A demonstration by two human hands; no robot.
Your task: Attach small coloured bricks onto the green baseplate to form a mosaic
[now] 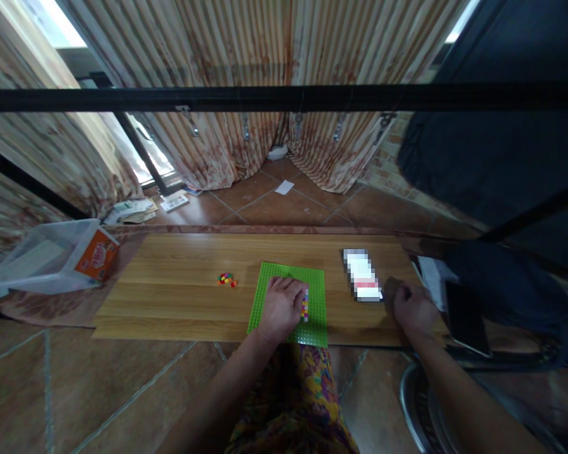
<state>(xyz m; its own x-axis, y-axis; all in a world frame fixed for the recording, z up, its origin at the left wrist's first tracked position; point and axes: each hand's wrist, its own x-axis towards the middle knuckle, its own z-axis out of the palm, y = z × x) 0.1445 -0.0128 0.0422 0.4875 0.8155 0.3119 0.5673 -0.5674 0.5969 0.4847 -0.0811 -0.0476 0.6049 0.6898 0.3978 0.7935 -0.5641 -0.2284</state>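
Wooden table (180, 296) carries a green baseplate (312, 284); the left hand (280, 307) lies flat on it, fingers released, touching a brick column (305, 306) running near-to-far. Right hand (413, 309) rests clenched, well apart.

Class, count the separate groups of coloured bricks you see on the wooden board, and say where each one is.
2. A loose pile of bricks lies left of the green baseplate; a short brick column stands on the baseplate beside the left hand, which may hide more.

Bare forearms, yellow-purple floral garment (303, 397)
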